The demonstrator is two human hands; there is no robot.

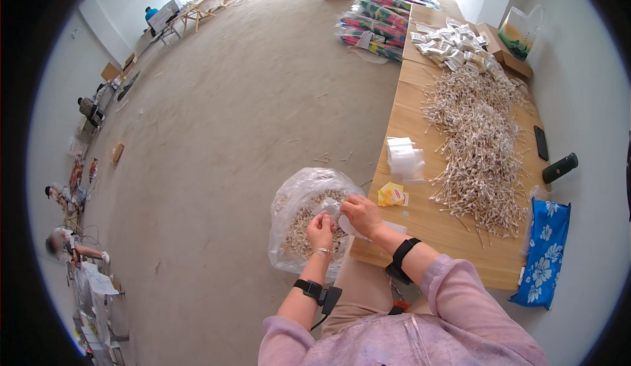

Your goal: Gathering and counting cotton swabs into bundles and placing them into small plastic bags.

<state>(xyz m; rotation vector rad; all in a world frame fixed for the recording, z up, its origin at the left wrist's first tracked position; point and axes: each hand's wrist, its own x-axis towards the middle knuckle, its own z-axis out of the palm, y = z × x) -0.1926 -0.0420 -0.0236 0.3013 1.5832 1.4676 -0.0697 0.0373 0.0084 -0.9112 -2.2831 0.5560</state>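
Here at the lower centre of the frame, the left hand [320,232] has its fingertips pinched on a small clear bag [330,206], while the right hand [361,215] curls in at the bag's right side, though whether it grips, I cannot tell. That little bag sits right above a big plastic sack [279,225] of cotton swabs, and over at right, the wooden table [453,251] carries a yellow packet [391,195], clear pouches [404,158] and a sprawling swab heap [476,142].
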